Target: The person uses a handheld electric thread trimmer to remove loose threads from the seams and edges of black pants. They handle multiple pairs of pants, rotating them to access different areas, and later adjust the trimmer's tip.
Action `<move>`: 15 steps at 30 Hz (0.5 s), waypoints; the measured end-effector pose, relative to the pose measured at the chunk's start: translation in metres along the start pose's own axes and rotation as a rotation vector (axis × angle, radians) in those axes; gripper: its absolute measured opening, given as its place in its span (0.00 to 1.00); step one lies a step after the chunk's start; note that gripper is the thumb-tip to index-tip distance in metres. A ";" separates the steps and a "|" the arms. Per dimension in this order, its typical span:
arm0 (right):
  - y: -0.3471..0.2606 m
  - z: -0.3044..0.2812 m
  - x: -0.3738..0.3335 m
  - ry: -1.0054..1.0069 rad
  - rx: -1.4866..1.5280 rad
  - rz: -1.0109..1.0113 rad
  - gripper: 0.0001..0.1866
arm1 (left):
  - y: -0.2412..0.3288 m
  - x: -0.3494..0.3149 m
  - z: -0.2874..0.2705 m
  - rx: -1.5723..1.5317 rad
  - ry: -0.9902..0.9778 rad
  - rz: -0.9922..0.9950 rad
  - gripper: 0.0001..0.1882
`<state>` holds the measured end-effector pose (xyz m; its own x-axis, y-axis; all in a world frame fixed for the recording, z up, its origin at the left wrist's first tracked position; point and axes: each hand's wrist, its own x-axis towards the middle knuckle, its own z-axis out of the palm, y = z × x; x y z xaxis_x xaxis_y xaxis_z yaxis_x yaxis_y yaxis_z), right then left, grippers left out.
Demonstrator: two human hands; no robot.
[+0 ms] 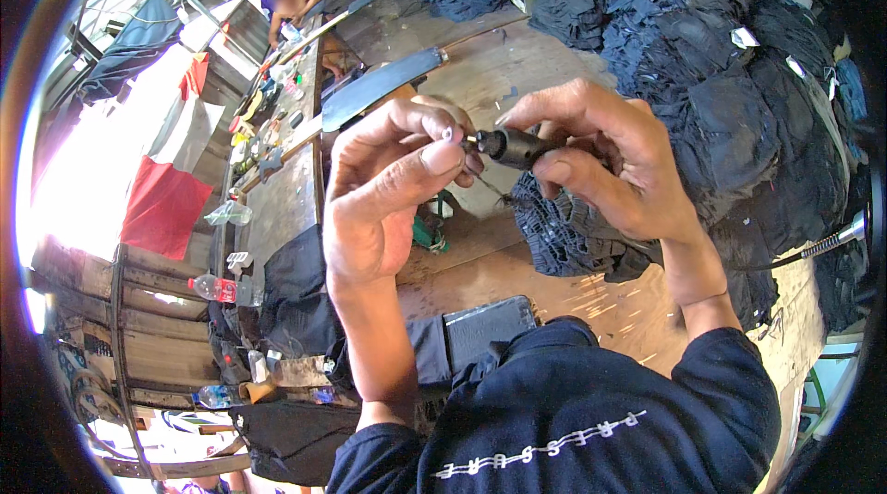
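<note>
Both hands are raised in front of my chest, above a worn wooden table (480,249). My right hand (614,157) grips a black cylindrical part (508,148), with thumb below and fingers over it. A narrow brass-coloured tip on that part points left toward my other hand. The thumb and fingers of my left hand (397,166) pinch close to the tip, around a small pale-ended piece (449,134) whose kind I cannot make out. From beneath the left fingertips, a thin dark strand or rod (490,184) slants down to the right.
Heaped dark garments (739,115) cover the right and far side. A gathered dark cloth (573,235) lies under my right hand. Small items line a bench (286,203) at left, near a red-capped bottle (212,288). Another person (294,4) is at the far left.
</note>
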<state>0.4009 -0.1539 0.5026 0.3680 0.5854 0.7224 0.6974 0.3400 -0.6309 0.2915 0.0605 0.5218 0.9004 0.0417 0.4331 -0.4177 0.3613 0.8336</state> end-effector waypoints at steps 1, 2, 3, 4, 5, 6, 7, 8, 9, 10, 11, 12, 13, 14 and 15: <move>0.001 0.001 0.000 -0.009 0.010 -0.017 0.17 | -0.001 0.002 -0.005 -0.044 -0.069 -0.030 0.06; 0.000 0.001 -0.001 -0.027 0.038 0.004 0.17 | -0.002 0.003 -0.010 -0.064 -0.112 -0.072 0.08; 0.001 0.002 -0.001 -0.032 0.039 -0.020 0.17 | -0.002 0.005 -0.015 -0.090 -0.156 -0.098 0.09; 0.000 0.001 -0.002 -0.047 0.059 -0.006 0.17 | -0.003 0.007 -0.019 -0.103 -0.191 -0.130 0.09; 0.000 0.001 -0.003 -0.062 0.078 0.009 0.17 | -0.003 0.010 -0.022 -0.115 -0.227 -0.161 0.10; 0.000 0.001 -0.003 -0.073 0.071 0.006 0.17 | -0.002 0.011 -0.024 -0.083 -0.256 -0.153 0.11; 0.001 0.000 -0.003 -0.083 0.064 0.004 0.17 | 0.000 0.013 -0.025 0.005 -0.276 -0.120 0.10; 0.002 -0.002 -0.003 -0.108 0.081 0.025 0.17 | 0.005 0.015 -0.027 0.093 -0.324 -0.077 0.10; 0.003 -0.003 -0.003 -0.118 0.015 -0.035 0.17 | 0.009 0.018 -0.027 0.181 -0.372 -0.034 0.10; 0.004 -0.006 -0.001 -0.142 -0.025 -0.069 0.17 | 0.017 0.017 -0.026 0.320 -0.381 -0.030 0.09; 0.005 -0.008 0.000 -0.171 -0.053 -0.076 0.17 | 0.024 0.015 -0.024 0.459 -0.336 -0.063 0.09; 0.006 -0.010 0.001 -0.167 -0.090 -0.100 0.18 | 0.032 0.012 -0.021 0.598 -0.289 -0.095 0.09; 0.007 -0.012 0.002 -0.168 -0.117 -0.098 0.18 | 0.039 0.008 -0.017 0.737 -0.240 -0.128 0.10; 0.007 -0.013 0.003 -0.160 -0.117 -0.114 0.18 | 0.043 0.007 -0.013 0.871 -0.249 -0.060 0.10; 0.007 -0.013 0.004 -0.153 -0.181 -0.122 0.18 | 0.046 0.005 -0.009 0.973 -0.220 -0.047 0.11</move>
<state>0.4153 -0.1589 0.5050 0.1869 0.6577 0.7297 0.8344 0.2857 -0.4713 0.2781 0.0859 0.5597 0.9170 -0.1626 0.3644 -0.3892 -0.5660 0.7268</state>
